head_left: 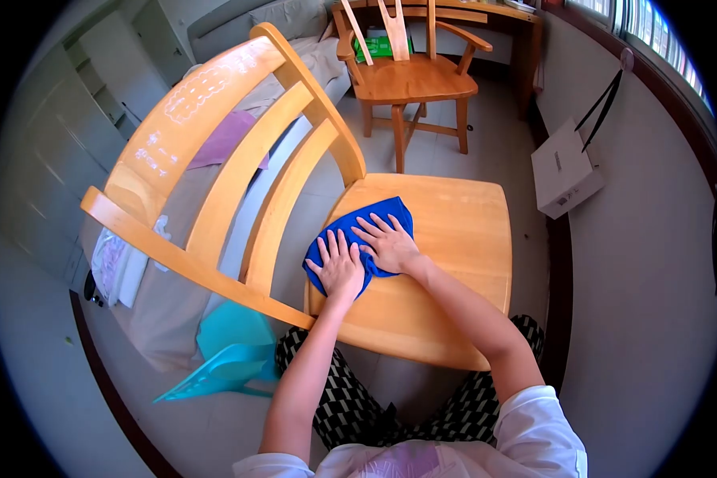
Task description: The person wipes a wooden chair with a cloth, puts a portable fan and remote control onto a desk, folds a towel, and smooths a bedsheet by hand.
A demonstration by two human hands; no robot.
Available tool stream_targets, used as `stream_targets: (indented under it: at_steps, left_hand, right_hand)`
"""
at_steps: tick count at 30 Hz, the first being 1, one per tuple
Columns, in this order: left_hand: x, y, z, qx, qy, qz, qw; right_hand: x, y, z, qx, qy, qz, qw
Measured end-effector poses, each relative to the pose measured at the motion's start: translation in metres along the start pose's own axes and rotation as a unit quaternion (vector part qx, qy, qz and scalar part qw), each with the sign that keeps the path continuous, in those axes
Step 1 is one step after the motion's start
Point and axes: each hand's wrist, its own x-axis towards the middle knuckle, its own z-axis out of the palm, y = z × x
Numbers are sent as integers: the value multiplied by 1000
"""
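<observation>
A blue cloth (390, 213) lies spread on the seat of a light wooden chair (454, 239), close to the backrest side. My left hand (338, 267) rests flat on the cloth's near left part, fingers spread. Just to its right, my right hand (389, 245) also presses flat on the cloth with its fingers apart. Folds bunch up between the two hands. White drawn marks show on the top slat of the chair's backrest (191, 99), which rises to the left.
A second wooden chair with arms (410, 80) stands ahead by a desk (526, 48). A white paper bag (566, 169) hangs on the right wall. Low on the left are a turquoise plastic stool (231, 358) and a bed (163, 311).
</observation>
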Motion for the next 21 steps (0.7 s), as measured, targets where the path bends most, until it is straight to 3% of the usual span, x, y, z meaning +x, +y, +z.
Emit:
stream_targets:
  at_steps: [10,21]
  left_hand:
    - [-39,-1,-17,21,-55,37,998]
    - [-75,9,-26,-15,-47,152,987]
  right_hand:
    - [-38,-17,-2,13,8,-26,1000]
    - [-102,-32,-19,39,32,-19,999]
